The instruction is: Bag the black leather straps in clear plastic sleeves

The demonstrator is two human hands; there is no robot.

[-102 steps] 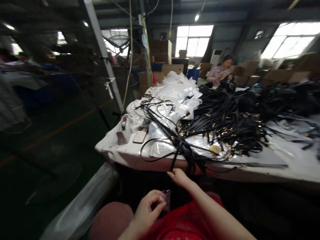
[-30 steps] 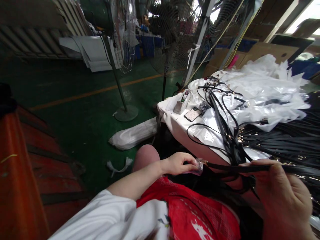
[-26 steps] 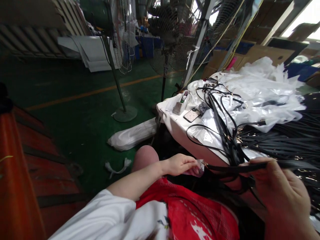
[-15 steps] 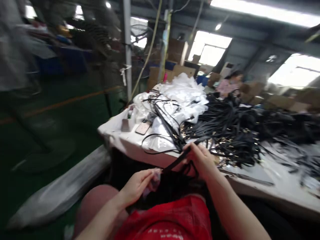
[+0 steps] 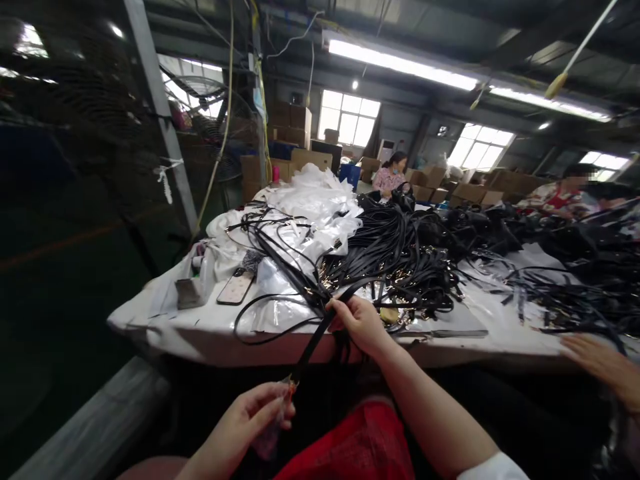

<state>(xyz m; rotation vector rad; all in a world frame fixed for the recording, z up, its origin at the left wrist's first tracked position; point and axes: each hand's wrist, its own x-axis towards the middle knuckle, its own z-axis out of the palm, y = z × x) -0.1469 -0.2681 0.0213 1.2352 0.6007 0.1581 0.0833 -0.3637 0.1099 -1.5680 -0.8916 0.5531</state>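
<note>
A black strap [image 5: 313,343] runs taut from the table edge down towards my lap. My left hand [image 5: 250,420] is closed on its lower end, where a small clear plastic wrap [image 5: 273,430] covers the metal clasp. Higher up, at the table's front edge, my right hand [image 5: 357,323] is closed round the same strap. Just beyond it lies a big heap of black straps [image 5: 405,260] with gold metal fittings.
White table [image 5: 200,333] with crumpled clear plastic bags [image 5: 310,207], a phone [image 5: 235,288] and a small grey box [image 5: 184,293] at its left end. Another person's hand [image 5: 600,363] rests at the right. Two people sit behind the table. A standing fan [image 5: 210,127] is left.
The view has swung up from the floor and my lap to the table. My hands have drawn apart along the strap, the left lower, the right up at the table edge.
</note>
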